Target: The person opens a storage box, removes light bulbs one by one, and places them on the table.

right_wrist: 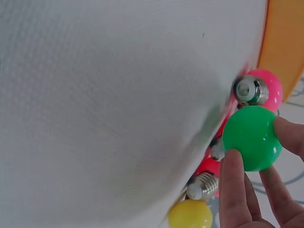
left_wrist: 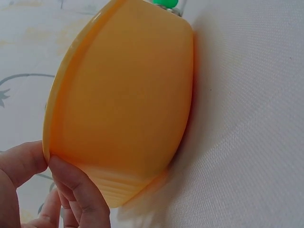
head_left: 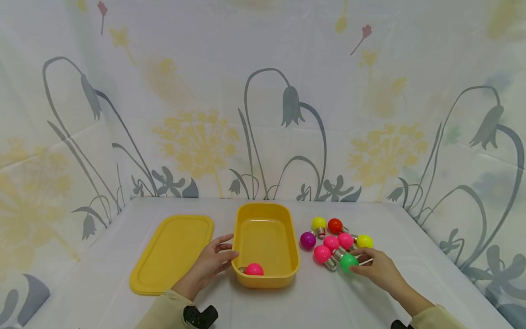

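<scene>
My left hand (head_left: 215,257) pinches the left rim of a yellow plastic box (head_left: 267,282) between thumb and fingers; the left wrist view shows the same pinch on the rim. One pink light bulb (head_left: 254,269) lies inside the box at its near end. To the right, my right hand (head_left: 376,267) holds a green light bulb (right_wrist: 251,137) by its round globe, the metal base pointing away toward the others. Close around it lies a group of bulbs: pink (head_left: 322,254), purple (head_left: 307,240), red (head_left: 334,225) and yellow (head_left: 365,241) ones.
A flat yellow lid (head_left: 174,256) lies on the white tablecloth (head_left: 312,306) left of the box. Behind the table hangs a flower-printed curtain (head_left: 263,151). Another yellow bulb (head_left: 318,223) sits at the back of the group.
</scene>
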`<move>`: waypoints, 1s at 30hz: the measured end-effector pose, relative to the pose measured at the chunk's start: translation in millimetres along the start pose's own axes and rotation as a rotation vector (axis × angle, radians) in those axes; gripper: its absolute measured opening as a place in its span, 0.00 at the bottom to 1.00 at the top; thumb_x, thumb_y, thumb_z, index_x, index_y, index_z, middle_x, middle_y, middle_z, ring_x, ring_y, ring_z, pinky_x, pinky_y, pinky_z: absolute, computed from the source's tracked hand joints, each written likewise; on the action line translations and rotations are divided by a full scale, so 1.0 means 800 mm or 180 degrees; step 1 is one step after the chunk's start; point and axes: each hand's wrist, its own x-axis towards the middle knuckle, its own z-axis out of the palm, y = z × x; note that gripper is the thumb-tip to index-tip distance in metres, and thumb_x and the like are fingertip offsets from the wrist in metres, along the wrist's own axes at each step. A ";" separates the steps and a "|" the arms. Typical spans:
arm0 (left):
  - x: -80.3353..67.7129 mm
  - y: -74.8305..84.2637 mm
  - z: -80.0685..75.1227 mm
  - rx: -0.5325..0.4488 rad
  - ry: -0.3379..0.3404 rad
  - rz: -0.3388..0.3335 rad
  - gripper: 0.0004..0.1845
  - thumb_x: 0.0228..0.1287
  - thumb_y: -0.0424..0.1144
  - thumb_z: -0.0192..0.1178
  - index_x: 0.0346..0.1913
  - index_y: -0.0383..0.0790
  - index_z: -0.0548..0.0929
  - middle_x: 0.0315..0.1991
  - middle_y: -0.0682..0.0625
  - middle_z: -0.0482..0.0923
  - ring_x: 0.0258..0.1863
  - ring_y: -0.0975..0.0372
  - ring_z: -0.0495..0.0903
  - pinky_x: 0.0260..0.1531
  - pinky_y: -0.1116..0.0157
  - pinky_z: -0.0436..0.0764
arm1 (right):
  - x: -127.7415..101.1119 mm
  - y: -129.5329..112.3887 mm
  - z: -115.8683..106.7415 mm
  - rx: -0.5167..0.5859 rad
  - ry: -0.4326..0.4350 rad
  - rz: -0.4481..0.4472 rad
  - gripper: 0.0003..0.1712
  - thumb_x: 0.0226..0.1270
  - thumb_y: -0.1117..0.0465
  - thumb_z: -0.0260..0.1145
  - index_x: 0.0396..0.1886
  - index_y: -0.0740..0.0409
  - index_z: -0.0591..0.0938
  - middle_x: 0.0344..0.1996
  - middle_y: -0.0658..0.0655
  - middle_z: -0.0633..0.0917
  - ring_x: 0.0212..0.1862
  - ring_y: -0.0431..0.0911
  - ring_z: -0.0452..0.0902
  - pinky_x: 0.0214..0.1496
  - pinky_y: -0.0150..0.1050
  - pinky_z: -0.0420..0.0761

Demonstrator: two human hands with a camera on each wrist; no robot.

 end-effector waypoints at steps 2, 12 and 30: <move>0.001 0.000 0.000 -0.0004 0.0009 0.0000 0.29 0.60 0.30 0.61 0.64 0.35 0.66 0.49 0.38 0.69 0.39 0.55 0.74 0.40 0.63 0.79 | 0.001 0.001 0.001 -0.0021 -0.0016 0.0000 0.25 0.49 0.57 0.74 0.46 0.66 0.80 0.33 0.54 0.81 0.35 0.48 0.77 0.35 0.42 0.80; 0.004 -0.001 0.001 -0.0001 -0.0006 -0.0004 0.29 0.60 0.30 0.60 0.65 0.34 0.66 0.50 0.37 0.69 0.38 0.56 0.75 0.41 0.62 0.79 | 0.005 0.001 0.005 -0.0054 -0.0051 -0.0031 0.24 0.49 0.59 0.73 0.46 0.67 0.80 0.33 0.55 0.81 0.35 0.48 0.77 0.34 0.41 0.79; 0.004 -0.002 0.000 0.0013 0.0014 -0.0011 0.30 0.60 0.29 0.61 0.65 0.35 0.66 0.50 0.37 0.69 0.36 0.56 0.75 0.39 0.64 0.79 | 0.013 -0.012 -0.008 -0.0114 -0.0116 -0.0082 0.25 0.53 0.58 0.71 0.47 0.69 0.78 0.36 0.57 0.81 0.37 0.51 0.77 0.35 0.42 0.79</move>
